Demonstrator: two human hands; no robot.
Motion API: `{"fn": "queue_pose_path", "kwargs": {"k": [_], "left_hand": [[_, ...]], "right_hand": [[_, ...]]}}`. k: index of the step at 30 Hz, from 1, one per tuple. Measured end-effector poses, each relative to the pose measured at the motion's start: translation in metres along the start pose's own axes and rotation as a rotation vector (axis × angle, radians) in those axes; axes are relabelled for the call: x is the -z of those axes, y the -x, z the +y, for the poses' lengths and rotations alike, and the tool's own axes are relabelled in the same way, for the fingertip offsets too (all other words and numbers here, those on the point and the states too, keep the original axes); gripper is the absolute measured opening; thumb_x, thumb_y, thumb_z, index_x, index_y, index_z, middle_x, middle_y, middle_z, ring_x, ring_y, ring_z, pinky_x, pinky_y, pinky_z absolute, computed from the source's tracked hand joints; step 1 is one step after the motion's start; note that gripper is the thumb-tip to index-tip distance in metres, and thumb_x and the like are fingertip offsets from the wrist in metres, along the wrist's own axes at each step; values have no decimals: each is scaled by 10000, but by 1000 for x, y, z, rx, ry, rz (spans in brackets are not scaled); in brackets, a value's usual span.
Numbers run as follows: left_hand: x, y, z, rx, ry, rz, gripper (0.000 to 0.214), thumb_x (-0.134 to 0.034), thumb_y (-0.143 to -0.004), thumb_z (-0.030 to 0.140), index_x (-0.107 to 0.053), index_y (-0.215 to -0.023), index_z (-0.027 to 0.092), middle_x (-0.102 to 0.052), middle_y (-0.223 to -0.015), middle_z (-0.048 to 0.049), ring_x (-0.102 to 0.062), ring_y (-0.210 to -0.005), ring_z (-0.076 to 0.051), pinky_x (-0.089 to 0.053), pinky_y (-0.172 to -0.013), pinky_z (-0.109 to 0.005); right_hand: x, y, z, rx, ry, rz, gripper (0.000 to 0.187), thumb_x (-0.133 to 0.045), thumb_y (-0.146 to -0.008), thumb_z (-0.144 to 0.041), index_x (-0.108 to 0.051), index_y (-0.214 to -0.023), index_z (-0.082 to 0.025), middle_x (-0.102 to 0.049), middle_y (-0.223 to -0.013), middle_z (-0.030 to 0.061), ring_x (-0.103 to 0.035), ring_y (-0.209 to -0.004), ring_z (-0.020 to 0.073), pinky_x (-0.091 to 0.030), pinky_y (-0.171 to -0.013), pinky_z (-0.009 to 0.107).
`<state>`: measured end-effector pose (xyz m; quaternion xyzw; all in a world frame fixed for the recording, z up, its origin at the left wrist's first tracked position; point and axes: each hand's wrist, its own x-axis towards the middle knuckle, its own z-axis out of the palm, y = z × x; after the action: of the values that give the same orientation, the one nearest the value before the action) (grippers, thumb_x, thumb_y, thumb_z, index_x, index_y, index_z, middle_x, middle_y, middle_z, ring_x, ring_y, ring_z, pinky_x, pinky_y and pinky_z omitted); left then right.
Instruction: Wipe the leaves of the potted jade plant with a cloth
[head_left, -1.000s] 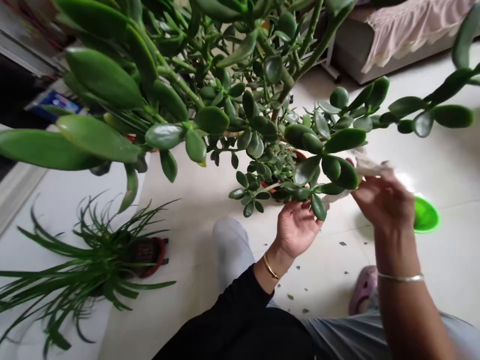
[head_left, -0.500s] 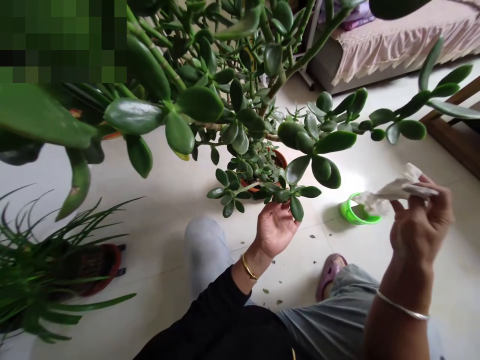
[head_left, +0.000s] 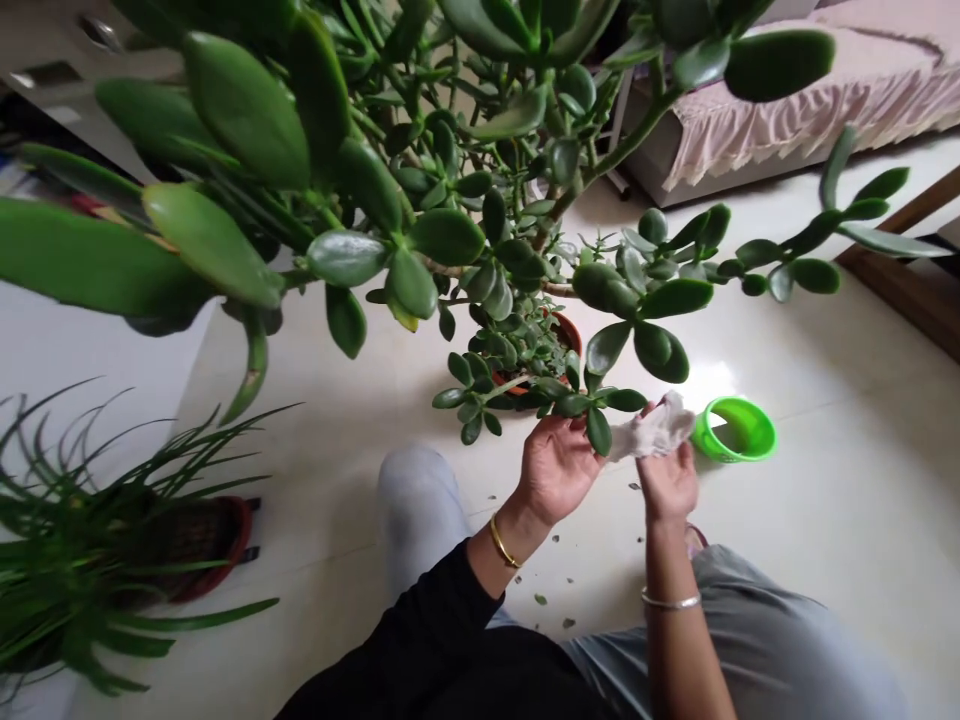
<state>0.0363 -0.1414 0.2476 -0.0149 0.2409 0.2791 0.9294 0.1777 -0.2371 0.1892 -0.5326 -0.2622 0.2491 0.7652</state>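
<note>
A large jade plant (head_left: 450,237) with thick glossy leaves spreads across the upper view. My left hand (head_left: 559,470) is closed around a low leafy sprig (head_left: 598,430) at the front of the plant, its fingertips partly hidden behind the leaves. Beside it, my right hand (head_left: 667,480) grips a crumpled white cloth (head_left: 660,425), which reaches over to the same sprig. Just right of the cloth, a bright green tub (head_left: 759,432) stands on the floor. Behind the sprig shows part of the plant's reddish-brown pot (head_left: 568,332).
At the lower left, a long-leaved plant grows in a red pot (head_left: 238,540). Fallen leaf bits (head_left: 540,599) dot the pale tiled floor. A bed with a pink frilled cover (head_left: 720,125) stands at the upper right, and a wooden frame (head_left: 892,300) at the right edge.
My right hand has swung left with the cloth, from beyond the green tub to beside my left hand. My left hand keeps hold of the sprig.
</note>
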Motion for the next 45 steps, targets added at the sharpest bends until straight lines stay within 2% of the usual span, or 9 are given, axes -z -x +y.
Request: {"fn": "queue_pose_path", "kwargs": {"k": [5, 9, 15, 17, 21, 25, 32, 38, 45], "left_hand": [[4, -1, -1, 17, 46, -1, 131, -753, -743, 129, -717, -860, 174, -731, -850, 3, -675, -858, -133, -475, -803, -284], [5, -3, -4, 22, 68, 9, 174, -751, -740, 123, -733, -903, 182, -757, -923, -17, -670, -857, -150, -466, -780, -297], [5, -6, -9, 34, 78, 24, 119, -740, -744, 101, -717, -832, 178, -756, -880, -18, -663, -829, -151, -475, -783, -300], [4, -6, -10, 31, 90, 14, 127, -732, -746, 90, -720, -837, 178, -769, -917, -24, -673, -860, -151, -480, -788, -293], [3, -7, -12, 22, 79, 1, 148, -735, -743, 79, -731, -855, 176, -771, -923, -24, -668, -857, -150, -481, -795, -293], [3, -9, -13, 12, 72, -9, 125, -745, -751, 80, -727, -837, 170, -759, -882, -5, -662, -842, -137, -479, -796, -293], [-2, -8, -14, 14, 72, -24, 239, -773, -723, 86, -745, -945, 171, -737, -888, -4, -650, -828, -136, -472, -770, -281], [-7, -8, -12, 18, 67, -26, 365, -767, -704, 75, -749, -1049, 192, -747, -945, -7, -655, -852, -138, -476, -783, -281], [-7, -9, -11, 9, 77, -28, 227, -747, -707, 65, -725, -904, 177, -729, -882, -9, -647, -821, -138, -475, -750, -280]], "right_hand": [[-2, -38, -1, -17, -163, -47, 490, -349, -1052, -619, -772, -1016, -374, -733, -1283, 27, -689, -1202, 314, -565, -984, 649], [-10, -64, -23, 6, -144, -155, 430, -450, -1025, -521, -719, -786, -285, -749, -1155, 48, -686, -1216, 286, -559, -1042, 562], [-31, -71, -41, 11, 117, -336, 367, -657, -896, -563, -650, -714, -244, -706, -1242, 75, -708, -1080, 293, -630, -867, 479], [-33, -71, -43, 11, 149, -335, 334, -779, -829, -537, -671, -732, -237, -720, -1173, 61, -713, -1007, 259, -635, -818, 420], [-32, -73, -50, -96, 267, -398, 328, -910, -754, -407, -736, -983, -248, -729, -906, 8, -706, -846, 213, -638, -736, 365], [-32, -80, -64, -208, 402, -519, 287, -921, -757, -394, -711, -860, -229, -672, -714, -13, -685, -757, 204, -612, -624, 317], [-42, -96, -75, -114, 578, -535, 382, -954, -706, -437, -735, -929, -217, -715, -784, 9, -661, -714, 186, -552, -562, 287], [-45, -96, -74, 8, 657, -430, 377, -818, -840, -572, -742, -898, -207, -717, -802, 39, -642, -734, 185, -514, -577, 288], [-42, -104, -79, -137, 650, -586, 461, -958, -677, -509, -708, -923, -210, -698, -796, 5, -603, -688, 151, -501, -566, 261]]}}
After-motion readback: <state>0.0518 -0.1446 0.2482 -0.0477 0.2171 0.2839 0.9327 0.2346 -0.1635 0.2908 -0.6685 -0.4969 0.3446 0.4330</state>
